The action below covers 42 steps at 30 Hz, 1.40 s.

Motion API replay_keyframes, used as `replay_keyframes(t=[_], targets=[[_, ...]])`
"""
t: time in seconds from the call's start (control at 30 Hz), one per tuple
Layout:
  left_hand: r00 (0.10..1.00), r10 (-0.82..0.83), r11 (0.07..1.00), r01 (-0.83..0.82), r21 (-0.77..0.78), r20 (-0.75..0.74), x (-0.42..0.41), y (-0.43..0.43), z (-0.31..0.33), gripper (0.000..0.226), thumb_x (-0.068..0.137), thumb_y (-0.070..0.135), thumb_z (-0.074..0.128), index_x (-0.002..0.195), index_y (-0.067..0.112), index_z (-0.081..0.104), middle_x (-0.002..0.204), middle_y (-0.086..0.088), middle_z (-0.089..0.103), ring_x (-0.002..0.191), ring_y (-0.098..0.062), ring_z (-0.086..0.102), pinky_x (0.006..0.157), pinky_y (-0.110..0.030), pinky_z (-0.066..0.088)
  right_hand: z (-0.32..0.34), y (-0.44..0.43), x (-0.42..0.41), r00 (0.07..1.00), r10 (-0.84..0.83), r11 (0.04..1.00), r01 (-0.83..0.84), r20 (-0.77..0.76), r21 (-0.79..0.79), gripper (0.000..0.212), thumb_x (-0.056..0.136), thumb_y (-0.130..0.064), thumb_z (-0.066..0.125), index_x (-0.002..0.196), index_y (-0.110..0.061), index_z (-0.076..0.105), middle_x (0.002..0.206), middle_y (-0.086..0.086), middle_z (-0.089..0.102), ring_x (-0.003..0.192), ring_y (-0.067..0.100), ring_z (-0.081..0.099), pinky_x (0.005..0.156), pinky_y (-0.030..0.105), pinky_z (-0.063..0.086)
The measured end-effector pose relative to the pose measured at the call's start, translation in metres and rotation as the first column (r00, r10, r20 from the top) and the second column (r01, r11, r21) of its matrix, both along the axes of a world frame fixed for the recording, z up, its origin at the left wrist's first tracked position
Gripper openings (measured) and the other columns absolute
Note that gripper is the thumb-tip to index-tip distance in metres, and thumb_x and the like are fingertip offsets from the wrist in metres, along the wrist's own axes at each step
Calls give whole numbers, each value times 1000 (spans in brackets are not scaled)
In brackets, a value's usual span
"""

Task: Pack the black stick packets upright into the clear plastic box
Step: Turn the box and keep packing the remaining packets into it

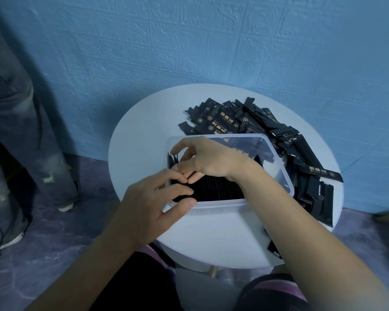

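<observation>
Two legs in grey jeans [20, 131] stand at the far left on the floor, in front of a blue wall [211, 41]. To their right is a round white surface [211, 239]. The left hand [153, 200] sits at the near left corner of the clear plastic box [225, 204]. Its thumb lies against the outside wall, and its fingers curl over the rim onto the tops of the upright packets [216, 189], so it grips that corner. These black sticks stand on end in a tight row along the near side of the box, directly under both hands. The right hand [208, 160] reaches across the box from the right, its forearm passing over the row. Its thumb and fingertips pinch a few packets standing at the left end, and its thumb touches the left index finger. Behind the box and around its right side, the loose packets [222, 120] lie flat in a heap on the surface, touching the box's far and right walls. One gold-printed packet [323, 172] lies on top near the right edge.
</observation>
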<state>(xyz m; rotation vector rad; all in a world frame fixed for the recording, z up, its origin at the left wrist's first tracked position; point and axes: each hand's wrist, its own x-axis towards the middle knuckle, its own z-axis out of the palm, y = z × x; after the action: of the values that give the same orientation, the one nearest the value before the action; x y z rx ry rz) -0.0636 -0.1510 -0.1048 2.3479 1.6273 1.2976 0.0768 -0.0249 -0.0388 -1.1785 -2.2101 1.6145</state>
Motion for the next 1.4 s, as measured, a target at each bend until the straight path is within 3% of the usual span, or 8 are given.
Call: replay_keyframes(t=[0.27, 0.47, 0.73, 0.8, 0.9, 1.07, 1.2, 1.4], targets=[[999, 12, 1000, -12, -7, -35, 1, 1, 0, 34, 98, 43, 55, 87, 18, 75, 102, 9, 68, 81, -10, 64, 67, -32, 53, -4, 3, 3, 1000, -21, 999, 20, 15, 44, 30, 97, -8, 64, 125, 1, 59, 91, 13, 64, 79, 20, 69, 72, 28, 62], [999, 9, 1000, -9, -23, -34, -1, 3, 3, 42, 100, 49, 49, 85, 19, 75, 99, 10, 66, 80, -11, 63, 66, -34, 53, 4, 11, 13, 1000, -5, 998, 4, 10, 62, 28, 98, -8, 62, 126, -4, 60, 91, 8, 66, 75, 15, 67, 67, 24, 61], [999, 24, 1000, -24, -16, -47, 0, 2, 1, 35, 97, 42, 54, 82, 18, 74, 99, 10, 65, 76, -4, 57, 64, -24, 49, 31, 51, 41, 960, -234, 955, 257, -153, 149, 9, 98, -5, 61, 103, -1, 67, 77, 10, 65, 59, 14, 62, 50, 22, 52], [999, 20, 999, -21, -24, -40, 1, 2, 1, 34, 97, 40, 54, 82, 18, 74, 99, 10, 65, 76, -5, 59, 63, -25, 49, 32, 70, 48, 948, -309, 898, 316, -72, 307, 10, 96, -8, 64, 100, -2, 70, 78, 8, 67, 54, 11, 60, 46, 21, 47], [999, 26, 999, -27, -29, -35, 1, 2, 2, 34, 96, 40, 54, 81, 18, 74, 98, 10, 65, 75, -5, 59, 63, -24, 48, 27, 101, 50, 909, -385, 815, 253, 160, 522, 10, 89, -21, 72, 95, -12, 73, 81, 1, 72, 62, 15, 68, 52, 22, 51], [999, 35, 999, -36, -22, -18, 2, 3, 0, 44, 101, 47, 48, 80, 18, 74, 98, 10, 64, 74, -5, 58, 62, -22, 48, 17, 121, 39, 802, -357, 833, 41, 479, 551, 31, 81, -36, 79, 105, -18, 70, 93, 7, 71, 85, 30, 68, 79, 33, 55], [999, 45, 999, -45, -16, 3, 1, 5, -1, 46, 102, 48, 47, 80, 17, 74, 98, 10, 64, 73, -5, 56, 61, -23, 48, 10, 123, 30, 764, -342, 837, -18, 548, 546, 35, 79, -34, 77, 109, -19, 65, 108, 7, 66, 99, 31, 61, 80, 34, 49], [999, 50, 999, -50, -8, 2, 1, 7, -2, 33, 95, 40, 57, 78, 17, 74, 97, 9, 65, 72, -6, 57, 59, -27, 50, 8, 124, 31, 752, -346, 841, -18, 562, 541, 24, 81, -23, 74, 103, -15, 68, 101, 11, 68, 91, 32, 63, 75, 33, 49]])
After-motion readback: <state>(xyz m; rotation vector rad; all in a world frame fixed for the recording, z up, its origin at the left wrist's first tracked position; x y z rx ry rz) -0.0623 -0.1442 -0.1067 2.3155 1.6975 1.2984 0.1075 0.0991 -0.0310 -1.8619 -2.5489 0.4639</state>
